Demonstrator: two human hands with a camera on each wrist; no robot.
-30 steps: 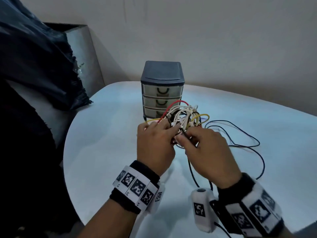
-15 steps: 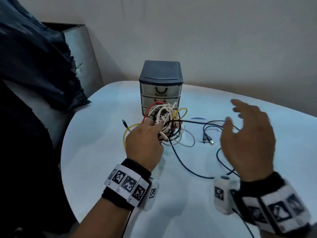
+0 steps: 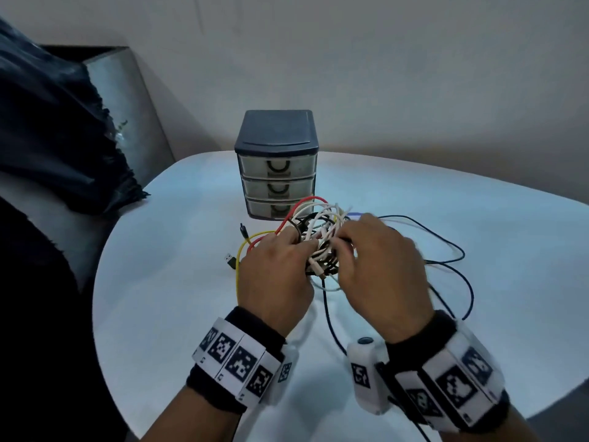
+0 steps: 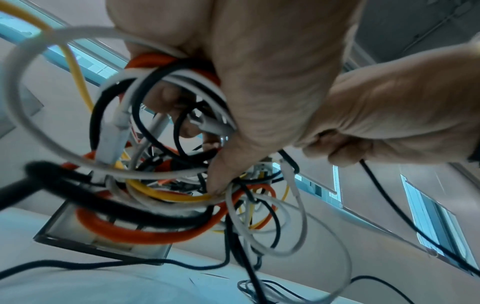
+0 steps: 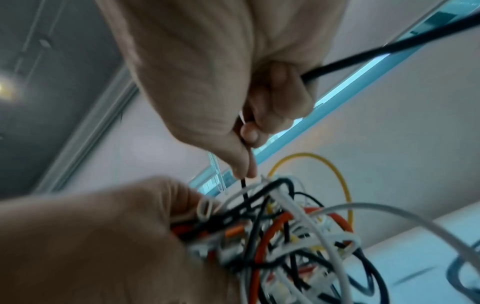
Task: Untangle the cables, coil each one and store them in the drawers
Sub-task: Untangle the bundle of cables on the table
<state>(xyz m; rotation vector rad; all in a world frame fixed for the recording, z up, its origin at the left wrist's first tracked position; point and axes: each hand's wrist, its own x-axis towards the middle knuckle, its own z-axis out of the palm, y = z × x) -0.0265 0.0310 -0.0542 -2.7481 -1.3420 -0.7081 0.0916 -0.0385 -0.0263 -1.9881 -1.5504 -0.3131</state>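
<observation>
Two hands at one tangle [image 3: 315,237] held above the table [image 3: 165,314], just in front of one chest [image 3: 276,164] with three shut drawers. Left hand [image 3: 274,275] clenched round the bundle: red, yellow, white and black strands, exact count impossible to tell. Right hand [image 3: 379,269] pinching one black cable [image 5: 389,49] between thumb and fingertips, close against the knot. Two loose plugs [image 3: 230,260] lying left of the bundle. Dark loops [image 3: 446,250] trailing right across the tabletop.
</observation>
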